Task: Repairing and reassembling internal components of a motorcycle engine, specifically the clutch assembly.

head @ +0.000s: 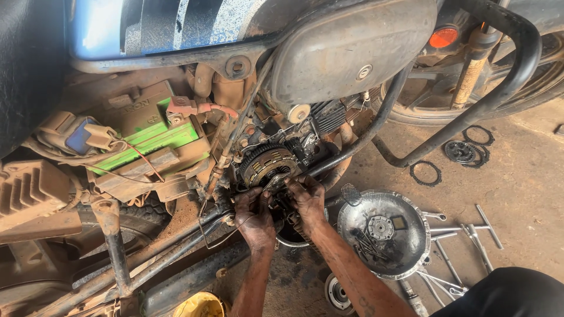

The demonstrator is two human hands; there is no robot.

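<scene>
Head view: I see both hands working at the open side of a motorcycle engine. My left hand (pixel 254 218) sits just below the clutch (pixel 267 166), fingers curled in and pressed together against the greasy parts under the clutch's lower rim; whether they pinch anything I cannot tell. My right hand (pixel 305 196) is just beside it, fingertips bunched and touching the clutch's lower right edge, seemingly pinching a small part there, though grime hides it. The clutch itself sits in the middle of the engine, toothed rim exposed, with the green battery (pixel 154 142) to its left and the dark air-box cover (pixel 352 50) above right.

Room around the hands is tight: a black crash bar (pixel 382 114) crosses just right of the clutch, frame tubes (pixel 176 249) run below left, and both forearms come up between them.

On the floor (pixel 529 194) right of the forearms lies the removed engine cover (pixel 385 233), hollow side up, bolts lying inside. Wrenches (pixel 470 232) are spread beside its right edge. Clutch plates (pixel 425 173) lie further toward the wheel (pixel 529 88), well apart from the hands.
</scene>
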